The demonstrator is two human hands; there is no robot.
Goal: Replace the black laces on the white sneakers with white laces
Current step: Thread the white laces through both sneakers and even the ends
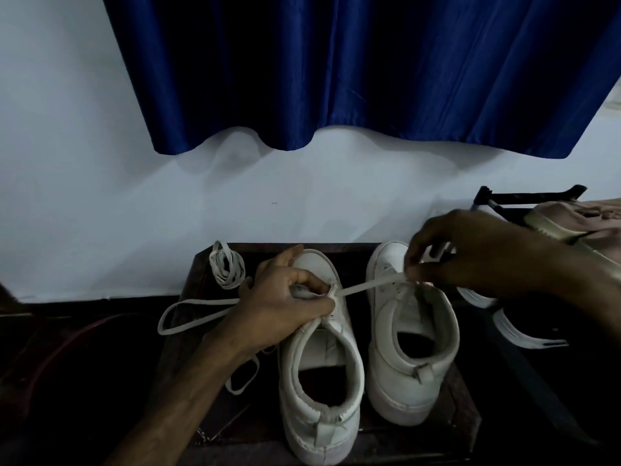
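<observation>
Two white sneakers stand side by side on a dark tabletop (463, 398), heels nearest the camera.

- Left hand (285, 304): fingers curled over the throat of the left sneaker (319, 375), thumb and forefinger pinching a white lace (366, 286) where it leaves the eyelets.
- Right hand (470, 253): over the toe of the right sneaker (403, 331), fingertips closed on the far end of the same lace. The lace is taut between the hands.
- Loop (208, 301): white, trailing left from under the left hand; it seems to be the lace's other end, but the hand hides the join.
- Coil (225, 265): a second white lace, bundled at the tabletop's far left corner.
- Sneaker openings: dark inside, contents not readable.
- Hidden or cut off: the left sneaker's eyelets lie under the left hand. Another white shoe (477, 297) shows only partly under the right hand. A pink shoe (578, 227) is cut off at the right edge.
- Behind: a blue curtain (336, 72) on a white wall (100, 196).
</observation>
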